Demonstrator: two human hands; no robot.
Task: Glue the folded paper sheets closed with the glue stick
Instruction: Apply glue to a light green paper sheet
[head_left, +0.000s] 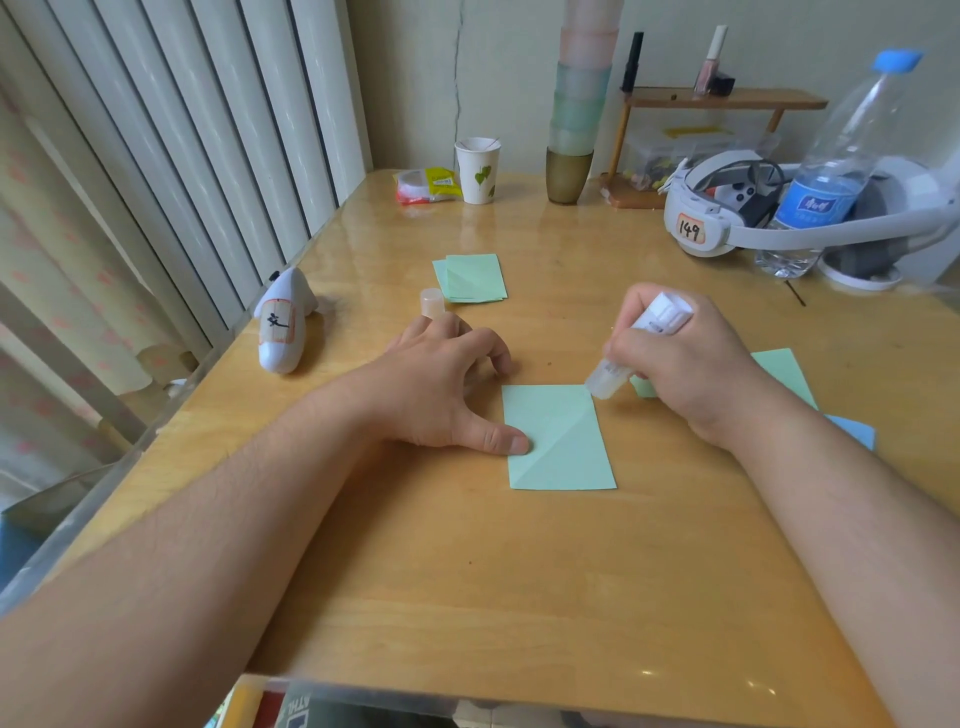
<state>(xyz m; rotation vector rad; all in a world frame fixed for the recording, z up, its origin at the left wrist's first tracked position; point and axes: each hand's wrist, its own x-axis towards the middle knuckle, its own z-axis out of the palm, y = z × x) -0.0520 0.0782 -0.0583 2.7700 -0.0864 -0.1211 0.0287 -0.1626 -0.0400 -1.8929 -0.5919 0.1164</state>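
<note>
Along the left edge of the tabletop (467, 597) lies a white controller (283, 327) with a sticker bearing a handwritten black mark that cannot be read. Just right of it, a small translucent cap (432, 303) stands upright, close behind the left hand (441, 384). That hand rests on the wood with fingers loosely curled, grasping nothing; its thumb tip presses the left edge of the folded green sheet (558, 439), which lies flat near the middle of the tabletop and shows a diagonal crease. Farther back sits a stack of green folded sheets (471, 278). Toward the far edge are a yellow and red packet (428, 185) with print too small to read and a paper cup (479, 171) printed with green leaves.

The right hand (685, 364) is clenched around the glue stick (631, 345), tip tilted down at the sheet's far right corner; its label text is blurred. Under that hand and wrist lie more green paper (782, 371) and a blue sheet (854, 431), near the right edge. At the far right corner a white headset (727, 218) carries a tag reading "149", and a water bottle (831, 171) has a blue label with white characters.

The wide near half of the tabletop, from the sheet to the near edge, is bare wood between the two forearms.
</note>
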